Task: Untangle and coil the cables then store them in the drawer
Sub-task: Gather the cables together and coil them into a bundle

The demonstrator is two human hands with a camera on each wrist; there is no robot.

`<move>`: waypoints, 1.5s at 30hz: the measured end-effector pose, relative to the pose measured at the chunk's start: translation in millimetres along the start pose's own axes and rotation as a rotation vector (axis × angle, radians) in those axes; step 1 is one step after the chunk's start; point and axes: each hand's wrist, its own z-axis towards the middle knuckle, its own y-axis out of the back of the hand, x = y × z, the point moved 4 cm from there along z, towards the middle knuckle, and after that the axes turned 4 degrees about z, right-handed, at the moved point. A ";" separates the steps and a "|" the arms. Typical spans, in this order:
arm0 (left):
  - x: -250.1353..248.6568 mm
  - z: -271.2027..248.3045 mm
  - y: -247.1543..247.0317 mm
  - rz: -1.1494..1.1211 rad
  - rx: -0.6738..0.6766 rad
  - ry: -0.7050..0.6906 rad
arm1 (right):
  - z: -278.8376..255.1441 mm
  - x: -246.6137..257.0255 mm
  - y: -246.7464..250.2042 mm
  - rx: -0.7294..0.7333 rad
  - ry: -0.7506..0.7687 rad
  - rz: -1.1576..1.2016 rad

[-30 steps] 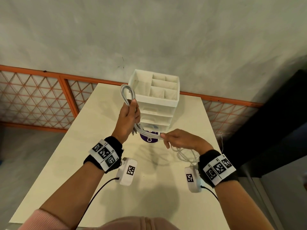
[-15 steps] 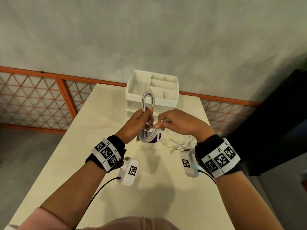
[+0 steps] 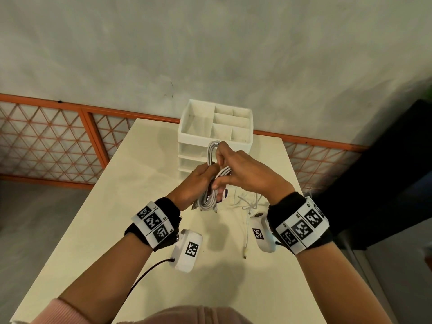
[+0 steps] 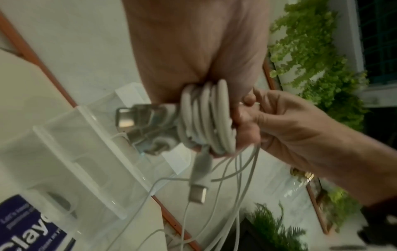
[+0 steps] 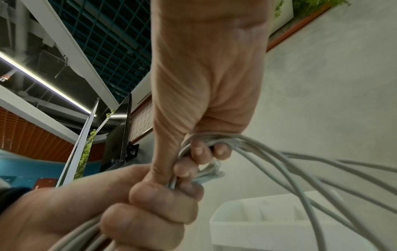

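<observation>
Currently:
Coil: grey cable bundle looped, gripped in left hand; right hand pinching a wrap.
Left: thin white cables loose on surface.
Drawer unit: nothing stored yet.

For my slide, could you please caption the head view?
Both hands wind a white cable bundle before a white drawer unit.

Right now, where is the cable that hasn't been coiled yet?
In the head view the loose white cable lies on the table, under the right hand, its plug end toward the person, right of the coiled bundle.
</observation>
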 end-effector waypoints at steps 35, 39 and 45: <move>19.5 2.3 15.9 0.116 -0.004 0.045 | 0.7 -63.6 27.2 -0.256 -0.204 0.529; 19.3 2.8 21.1 0.050 -0.054 0.017 | -9.3 -68.5 1.7 -0.339 -0.154 0.621; 10.1 12.2 8.3 -0.041 -0.042 -0.073 | -1.6 -54.9 -23.7 -0.588 -0.221 0.855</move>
